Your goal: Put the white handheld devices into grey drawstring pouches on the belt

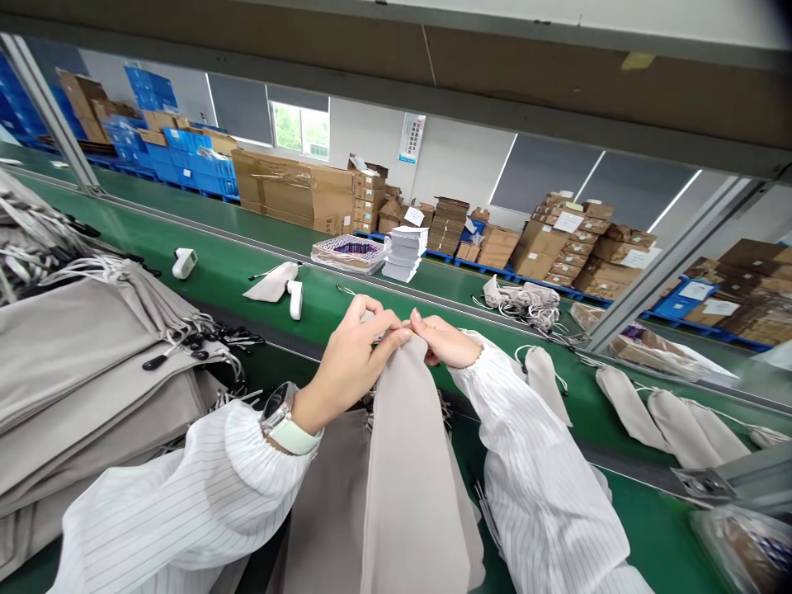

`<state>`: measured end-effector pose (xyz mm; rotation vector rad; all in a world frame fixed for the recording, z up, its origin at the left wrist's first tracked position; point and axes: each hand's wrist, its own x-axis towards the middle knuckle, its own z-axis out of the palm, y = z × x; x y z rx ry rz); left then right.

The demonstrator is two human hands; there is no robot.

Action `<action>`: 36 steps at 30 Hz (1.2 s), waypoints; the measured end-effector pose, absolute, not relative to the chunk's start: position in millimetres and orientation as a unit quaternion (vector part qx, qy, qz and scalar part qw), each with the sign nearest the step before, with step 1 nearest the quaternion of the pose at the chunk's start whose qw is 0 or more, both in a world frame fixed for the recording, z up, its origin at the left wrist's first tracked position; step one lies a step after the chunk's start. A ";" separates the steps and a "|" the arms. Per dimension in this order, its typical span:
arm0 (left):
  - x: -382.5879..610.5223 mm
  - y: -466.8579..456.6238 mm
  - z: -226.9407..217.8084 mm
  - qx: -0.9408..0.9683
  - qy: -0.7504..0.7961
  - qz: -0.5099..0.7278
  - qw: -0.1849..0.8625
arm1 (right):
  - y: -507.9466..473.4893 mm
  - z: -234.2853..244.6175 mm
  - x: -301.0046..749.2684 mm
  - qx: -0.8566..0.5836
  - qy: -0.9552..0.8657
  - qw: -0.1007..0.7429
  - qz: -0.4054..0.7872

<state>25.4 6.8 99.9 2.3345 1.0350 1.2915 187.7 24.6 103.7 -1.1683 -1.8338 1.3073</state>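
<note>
The left hand (355, 359) had its thumb and forefinger pinched together on the top end of a beige cloth pouch (414, 478), and the right hand (450, 342) gripped the same end from the other side, its thumb raised and its other fingers curled, partly hidden by the cloth. The pouch hung lengthwise from both hands toward the wearer, in the middle of the view, above the green work surface (334, 312) and in front of more beige cloth (327, 503)

A wristwatch (280, 408) with a pale green strap sat on the left wrist, and striped white sleeves (186, 495) covered both forearms. To the left lay a heap of drawstring pouches (87, 338), their pale cords ending in black toggles (154, 361). Beyond the hands, a small pouch (275, 283) lay beside a white handheld device (295, 299), with a second white device (184, 263) farther left. A stack of white papers (406, 254) stood next to a patterned bundle in a tray (350, 252), and a tangled bunch of corded pouches (523, 302) lay farther right. Near the right forearm, a narrow pouch (547, 384) rested on the green surface; cardboard boxes (297, 188) and blue crates (198, 165) were piled behind
</note>
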 end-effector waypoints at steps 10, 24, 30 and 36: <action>7.4 3.9 118.3 0.808 0.452 0.289 0.244 | 50.4 86.0 213.7 -0.540 -0.649 0.534 -0.034; 29.1 -17.2 117.4 0.627 0.335 0.516 0.477 | 25.9 81.7 161.1 -0.220 -0.710 0.380 0.550; 32.5 -17.2 112.6 0.706 0.358 0.378 0.480 | 40.2 92.7 199.0 -0.337 -0.667 0.565 0.350; 52.2 -27.6 82.1 0.894 0.300 0.298 0.146 | 51.5 106.1 242.4 -0.453 -0.528 0.681 0.230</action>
